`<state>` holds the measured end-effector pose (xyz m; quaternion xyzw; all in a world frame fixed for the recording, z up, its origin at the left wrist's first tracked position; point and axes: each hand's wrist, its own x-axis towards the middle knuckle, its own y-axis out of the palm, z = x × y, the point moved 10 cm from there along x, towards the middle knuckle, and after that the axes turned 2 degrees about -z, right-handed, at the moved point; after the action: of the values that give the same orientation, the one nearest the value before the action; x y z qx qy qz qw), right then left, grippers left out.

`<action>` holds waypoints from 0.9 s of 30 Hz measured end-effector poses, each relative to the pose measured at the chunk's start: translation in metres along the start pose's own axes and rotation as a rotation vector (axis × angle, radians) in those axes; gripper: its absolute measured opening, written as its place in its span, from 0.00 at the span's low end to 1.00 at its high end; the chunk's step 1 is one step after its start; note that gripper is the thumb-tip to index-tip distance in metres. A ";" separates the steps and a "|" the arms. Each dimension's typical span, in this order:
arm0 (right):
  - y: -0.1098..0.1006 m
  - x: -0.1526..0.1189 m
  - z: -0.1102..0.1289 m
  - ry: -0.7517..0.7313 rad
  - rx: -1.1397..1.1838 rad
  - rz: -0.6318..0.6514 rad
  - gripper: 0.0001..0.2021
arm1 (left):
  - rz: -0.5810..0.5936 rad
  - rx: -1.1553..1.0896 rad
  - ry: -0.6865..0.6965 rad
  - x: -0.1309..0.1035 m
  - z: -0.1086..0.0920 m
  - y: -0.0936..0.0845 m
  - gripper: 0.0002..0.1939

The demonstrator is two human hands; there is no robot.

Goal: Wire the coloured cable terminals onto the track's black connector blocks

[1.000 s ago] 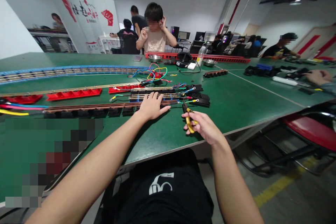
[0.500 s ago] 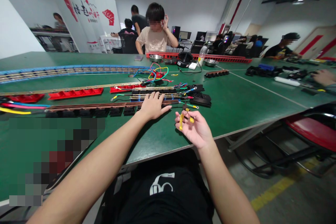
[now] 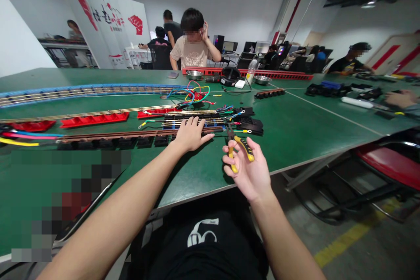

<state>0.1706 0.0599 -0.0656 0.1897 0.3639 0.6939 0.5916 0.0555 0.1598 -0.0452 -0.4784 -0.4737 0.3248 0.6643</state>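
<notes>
My left hand (image 3: 192, 133) lies flat, fingers spread, on a toy-like track section (image 3: 167, 123) with thin metal rails and black and blue parts. In my right hand (image 3: 249, 164) is a pair of pliers with yellow and black handles (image 3: 244, 146); the handles stand apart. The dark jaws point away from me, close to the track's right end and a green wire with a ring terminal (image 3: 244, 131). Black end pieces (image 3: 251, 126) sit just beyond. A brown-railed track (image 3: 108, 134) on black supports runs left from under my left hand.
Red track supports (image 3: 95, 119) and a blue curved track (image 3: 98, 92) lie to the left. Further back are coloured wires (image 3: 198, 92), metal bowls (image 3: 194, 74), a bottle (image 3: 251, 70) and a long red rail (image 3: 282, 73). A person (image 3: 193, 43) sits opposite; another person's hand (image 3: 402, 97) is at right.
My right hand has moved slightly right and towards me and turned, so the pliers' handles and jaws show more fully. My left hand has stayed in place.
</notes>
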 end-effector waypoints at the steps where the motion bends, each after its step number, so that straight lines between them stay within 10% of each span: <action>1: -0.006 0.007 0.006 -0.047 -0.035 -0.003 0.16 | 0.000 -0.002 0.001 0.000 0.000 0.000 0.41; 17: -0.046 0.038 0.022 0.102 -0.111 0.038 0.23 | -0.005 0.000 0.006 0.000 0.000 0.001 0.41; 27: -0.064 0.044 0.033 -0.088 -0.275 -0.157 0.15 | 0.017 -0.003 0.000 0.000 0.000 0.001 0.41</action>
<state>0.2274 0.1133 -0.0972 0.1083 0.2529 0.6799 0.6797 0.0561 0.1604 -0.0461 -0.4834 -0.4699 0.3297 0.6609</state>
